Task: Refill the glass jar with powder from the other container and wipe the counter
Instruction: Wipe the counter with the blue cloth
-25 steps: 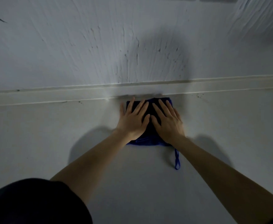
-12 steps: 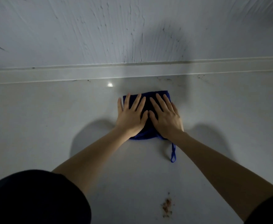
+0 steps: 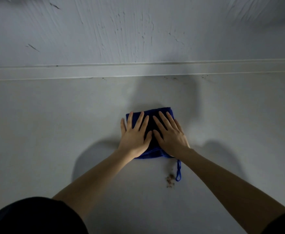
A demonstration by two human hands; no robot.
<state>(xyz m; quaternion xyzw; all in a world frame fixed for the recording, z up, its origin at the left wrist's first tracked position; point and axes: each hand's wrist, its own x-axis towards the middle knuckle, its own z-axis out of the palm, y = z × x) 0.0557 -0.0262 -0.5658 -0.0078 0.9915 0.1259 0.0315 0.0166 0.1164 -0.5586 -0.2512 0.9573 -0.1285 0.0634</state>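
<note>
Both of the person's hands lay flat on a folded dark blue cloth (image 3: 151,123) in the middle of the pale grey tabletop (image 3: 53,132). The left hand (image 3: 135,135) covered the cloth's left half and the right hand (image 3: 170,134) its right half, thumbs nearly meeting over the centre. Neither grip was closed on anything: the fingers of both were straight and spread, pressing down on the fabric, with the left little finger resting just off the cloth's left edge on the bare surface.

A thin blue loop (image 3: 178,171) trailed from the cloth's near right corner toward the person, lying on the tabletop beside the right wrist. Just left of the loop's end sat a small scatter of brown powder (image 3: 170,179), nearer to the person than the cloth and not yet covered by it. Nothing stood between the cloth and that spill.

On the far side, the tabletop met a low pale ledge (image 3: 87,72) running left to right, with a few dark specks along its base. Above that rose a rough plastered wall (image 3: 138,31) marked with vertical streaks and small scratches. Soft shadows of the arms fell on the surface to either side. Dark sleeves (image 3: 33,217) showed at the near corners. I could see no writing or label anywhere. The jar and the other container were out of sight.
</note>
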